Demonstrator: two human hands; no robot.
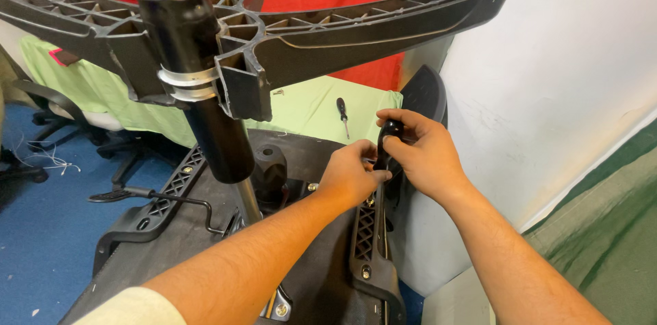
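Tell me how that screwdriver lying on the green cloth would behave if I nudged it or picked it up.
The screwdriver looks small and slim, so it is probably light and stiff. Its rounded dark handle suggests it could roll if nudged, though the soft green cloth under it would likely slow that. Both hands, left hand and right hand, are busy at the chair armrest bracket.

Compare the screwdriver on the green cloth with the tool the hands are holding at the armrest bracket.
The screwdriver lies loose and untouched on the green cloth; the held tool stands nearly upright, gripped by the right hand with the left hand steadying it. The screwdriver shows its whole length, a thin shaft below a short handle; the held tool shows mostly its handle, its tip hidden. Both have dark handles.
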